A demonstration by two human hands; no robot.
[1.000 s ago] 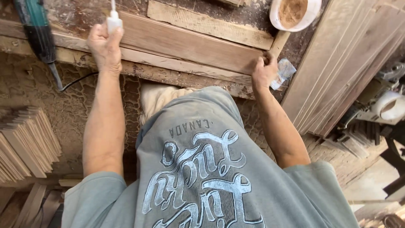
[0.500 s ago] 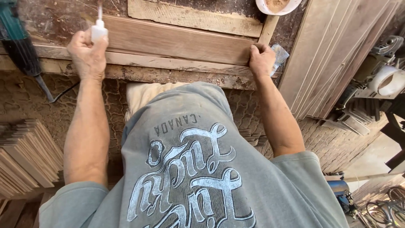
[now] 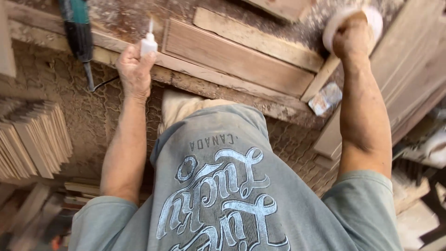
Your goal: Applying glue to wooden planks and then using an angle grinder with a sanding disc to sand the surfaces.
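A: Nearest the camera, a grey printed shirt [image 3: 218,195] fills the lower middle and hides the near edge of the workbench [image 3: 116,18]. Low on the left, a fanned stack of thin wood slats [image 3: 32,139]; right edge, leaning boards [image 3: 409,69].

B: On the bench itself?

A: A sawdust-covered surface. A teal and black power tool [image 3: 76,28] lies top left, its cord running down. A long wood panel [image 3: 237,60] lies across the middle, a narrower strip [image 3: 255,39] behind it. A small crumpled clear wrapper [image 3: 325,98] sits at the bench edge by the panel's right end.

B: Hands?

A: Left hand [image 3: 134,69] clenched round a small white glue bottle [image 3: 148,42], thin nozzle pointing away from the body, just left of the panel's left end. Right hand [image 3: 352,39] closed on the rim of a round white tub [image 3: 371,21] at the far right of the bench; the hand covers most of it, contents not visible.

B: Change from half a second ago?

A: The right hand was at the panel's right end then; it has since gone up to the tub. The left hand has kept the bottle at the panel's left end
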